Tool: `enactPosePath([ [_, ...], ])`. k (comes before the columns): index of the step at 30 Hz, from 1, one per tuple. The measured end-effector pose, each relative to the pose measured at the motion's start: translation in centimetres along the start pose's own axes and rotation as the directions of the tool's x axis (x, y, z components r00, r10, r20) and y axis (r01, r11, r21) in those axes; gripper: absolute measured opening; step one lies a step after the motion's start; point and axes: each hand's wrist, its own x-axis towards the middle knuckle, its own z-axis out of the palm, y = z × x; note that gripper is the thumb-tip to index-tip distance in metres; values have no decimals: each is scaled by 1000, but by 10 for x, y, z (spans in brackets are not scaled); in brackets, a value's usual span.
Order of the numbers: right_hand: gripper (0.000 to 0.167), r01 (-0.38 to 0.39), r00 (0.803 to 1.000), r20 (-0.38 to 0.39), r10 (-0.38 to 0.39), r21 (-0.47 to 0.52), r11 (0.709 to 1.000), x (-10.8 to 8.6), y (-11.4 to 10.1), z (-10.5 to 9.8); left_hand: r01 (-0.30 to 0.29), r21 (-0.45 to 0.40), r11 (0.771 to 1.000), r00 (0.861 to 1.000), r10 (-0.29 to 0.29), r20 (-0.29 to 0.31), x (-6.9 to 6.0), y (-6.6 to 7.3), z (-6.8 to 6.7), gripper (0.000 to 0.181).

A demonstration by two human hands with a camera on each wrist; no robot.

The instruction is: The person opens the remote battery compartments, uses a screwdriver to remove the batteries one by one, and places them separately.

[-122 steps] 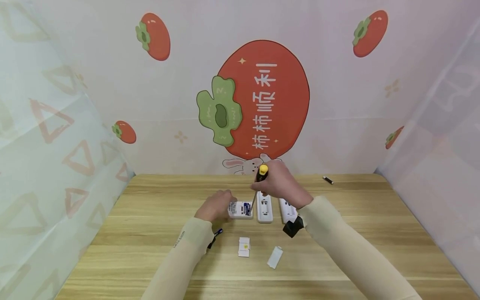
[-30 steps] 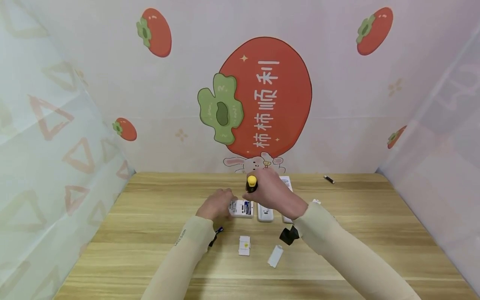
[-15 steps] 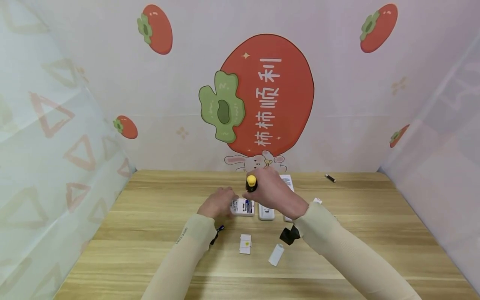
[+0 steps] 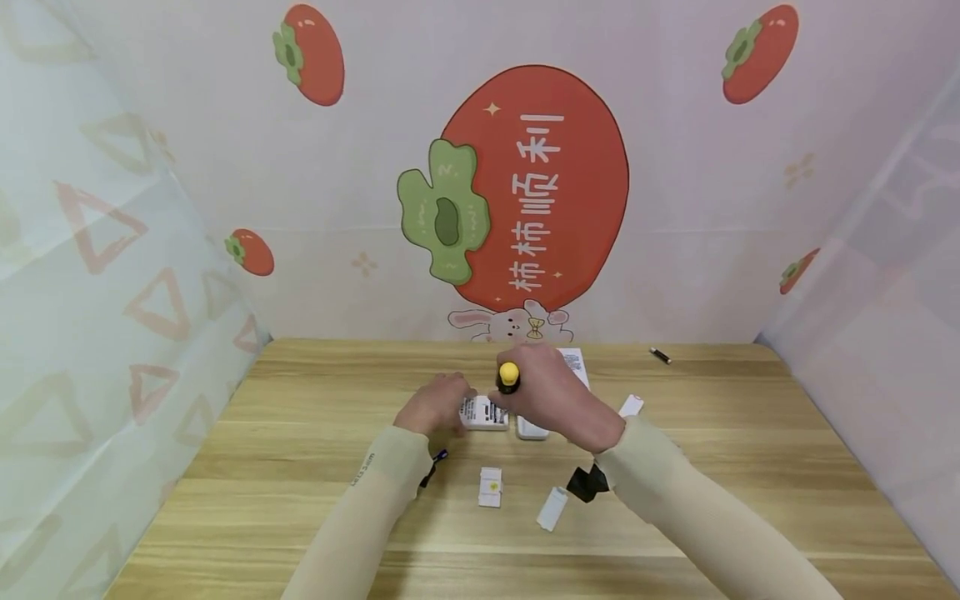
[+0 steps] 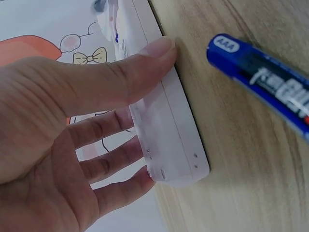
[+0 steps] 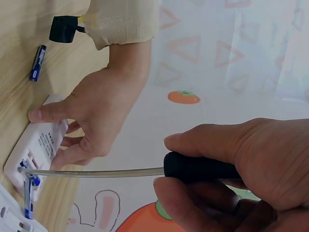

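My left hand point(image 4: 433, 406) holds a white remote control point(image 4: 476, 414) flat on the table, thumb on its near side and fingertips on its far side. Its battery bay faces up at the right end. In my right hand point(image 4: 551, 392) is a screwdriver point(image 6: 101, 173) with a black handle, yellow end cap and long metal shaft. The shaft's tip reaches into the bay, at the batteries. One blue battery point(image 6: 28, 200) juts out past the remote's end in the right wrist view. A loose blue AAA battery point(image 5: 270, 79) lies on the table near my left wrist.
A second white remote point(image 4: 532, 429) and a third point(image 4: 574, 364) lie to the right, partly hidden by my right hand. Nearer are two white battery covers point(image 4: 491, 487) point(image 4: 552, 509); a white piece point(image 4: 632, 405) lies beyond my right wrist. A dark battery point(image 4: 660, 356) lies far right.
Since the earliest frame the screwdriver has come more upright over the bay, its handle shifting left. In the last half second my right hand moved slightly right and nearer. The left hand stays on the remote.
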Motion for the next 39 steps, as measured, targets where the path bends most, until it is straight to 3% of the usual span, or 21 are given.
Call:
enactPosePath([
  [23, 24, 16, 998, -62, -14, 34, 999, -5, 9, -13, 14, -9, 1000, 1000, -14, -1, -1, 1, 1, 54],
  [39, 16, 2, 992, -129, 14, 123, 992, -5, 16, -29, 38, -35, 999, 999, -39, -13, -2, 2, 1, 57],
])
